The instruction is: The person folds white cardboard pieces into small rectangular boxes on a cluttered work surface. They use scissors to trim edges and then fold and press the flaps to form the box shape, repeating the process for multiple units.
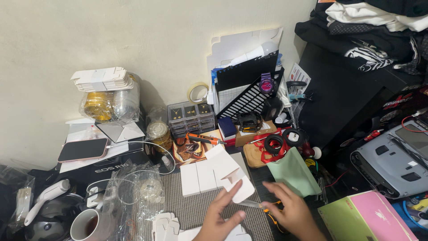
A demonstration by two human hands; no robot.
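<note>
My left hand (220,217) holds a flat white cardboard box blank (226,169) by its near corner, lifted over the grey mat (187,209). The blank spreads back into white panels (199,177). My right hand (290,209) is blurred, fingers spread, just right of the blank, over a small tool with orange handles (266,206). Whether it touches the tool I cannot tell. A pale green cloth (294,172) lies right behind that hand.
A mug (88,224) and clear plastic bags (133,187) sit at left. A phone (82,149), small drawer unit (189,117), tape roll (197,92) and black rack (249,89) stand behind. A pink-and-green box (365,218) and a grey device (394,160) are at right.
</note>
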